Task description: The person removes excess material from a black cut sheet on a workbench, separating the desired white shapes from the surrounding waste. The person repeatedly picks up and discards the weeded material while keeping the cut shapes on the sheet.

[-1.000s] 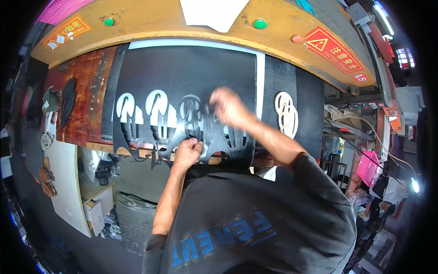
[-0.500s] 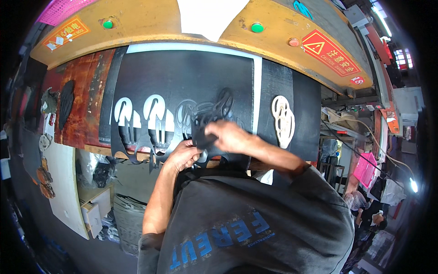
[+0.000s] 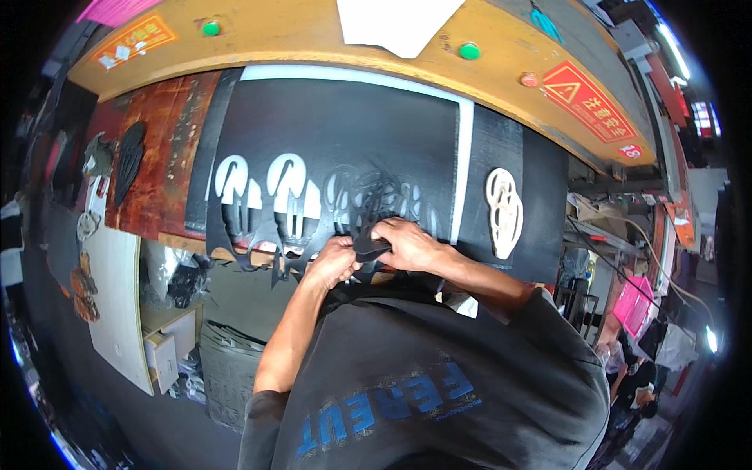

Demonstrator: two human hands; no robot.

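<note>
A black sheet [image 3: 345, 117] lies on the bench, with rows of looped shapes cut through it near its front edge. My left hand [image 3: 335, 262] is closed at that front edge, its fingertips pinching black material. Just to its right, my right hand [image 3: 406, 244] is closed on a dark, flexible cut piece [image 3: 371, 249], which lies between the two hands. Blurred black strips and loops spread out beyond my fingers, so I cannot tell how many pieces are there. Two finished-looking openings [image 3: 287, 176] in the sheet, left of my hands, show white beneath.
A cream looped cutting die [image 3: 504, 213] lies on the dark surface to the right. Across the back runs a yellow machine beam [image 3: 298, 43] with green buttons and a red warning label. A black cut piece [image 3: 129, 160] rests on the rust-red board [image 3: 168, 149] at left.
The whole view has shifted, moving the scene rightward. My right hand has come down toward me beside my left hand, bringing the dark piece lower. My left hand stays closed at the sheet's front edge.
</note>
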